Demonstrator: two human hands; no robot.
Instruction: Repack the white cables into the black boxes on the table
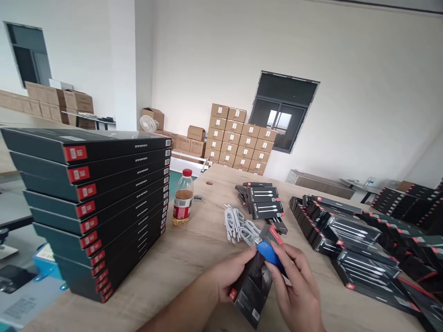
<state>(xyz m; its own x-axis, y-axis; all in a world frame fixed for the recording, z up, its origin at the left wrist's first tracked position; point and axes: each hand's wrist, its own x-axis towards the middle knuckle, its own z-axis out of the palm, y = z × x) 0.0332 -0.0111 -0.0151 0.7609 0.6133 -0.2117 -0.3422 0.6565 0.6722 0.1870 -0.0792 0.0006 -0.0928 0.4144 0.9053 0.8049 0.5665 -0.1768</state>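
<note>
My left hand (232, 272) is closed around the upper left side of a slim black box (254, 295), which tilts over the table's near edge. A blue object (267, 252) is pinched in my right hand (299, 281), against the top end of the black box. What kind of object it is cannot be made out. Just beyond the hands lie bundled grey-white cables (237, 224). Behind them, a small pile of black cable boxes (265, 202) rests on the wooden table (204, 249).
Tall stacked black boxes (121, 184) stand at the left, beside a red-capped bottle (182, 198). Many black boxes (360, 258) cover the right side. Cartons (238, 138) are stacked by the far wall.
</note>
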